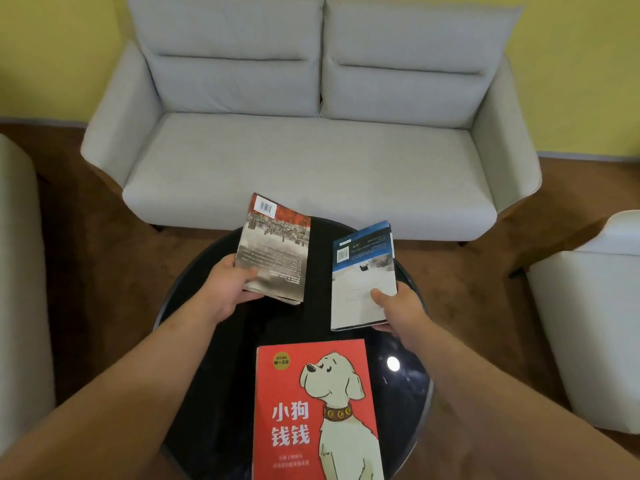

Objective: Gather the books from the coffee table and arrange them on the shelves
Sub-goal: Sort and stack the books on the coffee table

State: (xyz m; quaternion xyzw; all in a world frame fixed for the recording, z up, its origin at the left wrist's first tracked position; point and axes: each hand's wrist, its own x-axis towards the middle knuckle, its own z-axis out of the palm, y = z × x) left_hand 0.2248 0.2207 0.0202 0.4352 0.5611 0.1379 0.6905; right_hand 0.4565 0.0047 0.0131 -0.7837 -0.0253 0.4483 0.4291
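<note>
- Three books show: a grey book (273,251), a blue-and-white book (363,282) and a red book (311,410) with a cartoon dog on it.
- Left hand (230,289) pinches the grey book at its near left corner, thumb on the cover. It is held tilted above the coffee table (304,323).
- Right hand (398,310) pinches the blue-and-white book at its near right corner, thumb on top.
- Red book lies flat on the table, face up, between the two forearms and closer to the person than either hand. Its long axis runs straight away from the person.
- Right hand looks the nearer to the red book's far corner. Both hands are full, so one book would probably have to be stacked onto another first.
- Fingers under both held books are hidden.
- I cannot tell whether the blue-and-white book has left the table.
- Red book's near edge is cut off by the frame.
- Shelves are not in view. Only a sofa (311,161) stands beyond the table.
</note>
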